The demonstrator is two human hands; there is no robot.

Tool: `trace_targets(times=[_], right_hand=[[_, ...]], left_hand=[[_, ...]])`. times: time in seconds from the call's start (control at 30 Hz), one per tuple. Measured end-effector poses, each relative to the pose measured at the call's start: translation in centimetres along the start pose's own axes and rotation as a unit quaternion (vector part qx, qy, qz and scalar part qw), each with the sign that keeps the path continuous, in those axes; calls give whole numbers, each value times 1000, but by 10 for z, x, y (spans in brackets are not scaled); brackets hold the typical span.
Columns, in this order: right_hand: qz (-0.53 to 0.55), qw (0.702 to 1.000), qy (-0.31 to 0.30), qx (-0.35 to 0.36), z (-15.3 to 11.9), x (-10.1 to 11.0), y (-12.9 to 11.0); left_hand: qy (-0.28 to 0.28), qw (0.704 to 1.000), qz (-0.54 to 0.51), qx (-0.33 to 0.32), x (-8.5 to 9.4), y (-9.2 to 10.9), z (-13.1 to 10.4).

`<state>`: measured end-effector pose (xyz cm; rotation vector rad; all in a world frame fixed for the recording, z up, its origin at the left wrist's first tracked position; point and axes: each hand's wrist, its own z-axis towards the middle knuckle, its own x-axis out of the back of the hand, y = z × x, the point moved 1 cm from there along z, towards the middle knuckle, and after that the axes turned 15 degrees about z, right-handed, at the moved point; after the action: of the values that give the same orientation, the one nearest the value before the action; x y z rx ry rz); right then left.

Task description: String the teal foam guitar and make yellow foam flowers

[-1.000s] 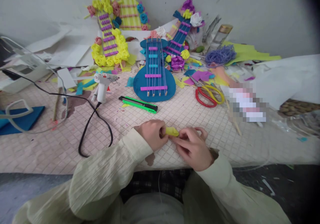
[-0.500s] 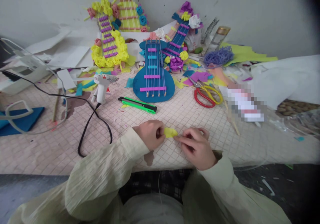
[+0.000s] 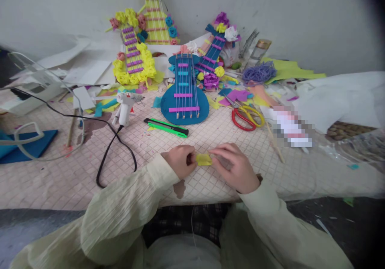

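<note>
A small piece of yellow paper (image 3: 204,159) spans the gap between my two hands, just above the cloth near the table's front. My left hand (image 3: 181,160) is curled closed around its left end. At the right end, the thumb and forefinger of my right hand (image 3: 236,168) pinch the edge, with the other fingers bent loosely. Beyond my hands lie a green utility knife (image 3: 166,127) and a blue paper guitar (image 3: 185,104) with strings and pink and light-blue strips.
To the left, a white glue gun (image 3: 124,108) trails a black cord. Red-and-yellow scissors (image 3: 246,117) and a thin wooden stick (image 3: 275,142) lie right. Decorated guitars (image 3: 132,54) lean at the back among paper scraps and purple yarn (image 3: 259,72). A power strip (image 3: 30,96) sits far left.
My right hand has shifted its fingers; its forefinger is now at the paper's upper right corner, and the paper looks flatter. My left hand keeps its hold. The view has tilted slightly.
</note>
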<state>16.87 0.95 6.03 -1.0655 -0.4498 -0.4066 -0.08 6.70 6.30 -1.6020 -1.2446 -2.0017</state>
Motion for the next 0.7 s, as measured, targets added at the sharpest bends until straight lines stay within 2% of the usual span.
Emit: trace_targets(times=[0.13, 0.27, 0.4, 0.5, 0.7], right_hand=[[-44, 993, -113, -13, 25, -10, 2], [-46, 982, -180, -37, 39, -16, 1], [-28, 981, -180, -70, 40, -14, -2], [-27, 980, -181, -72, 38, -13, -2], [-46, 972, -221, -68, 37, -12, -1]], left_hand=[[25, 999, -34, -16, -2, -5, -3], [34, 991, -127, -10, -1, -15, -5], [60, 978, -198, 26, 3, -20, -8], [58, 984, -167, 30, 6, -19, -11], [40, 991, -125, 21, 4, -15, -20]])
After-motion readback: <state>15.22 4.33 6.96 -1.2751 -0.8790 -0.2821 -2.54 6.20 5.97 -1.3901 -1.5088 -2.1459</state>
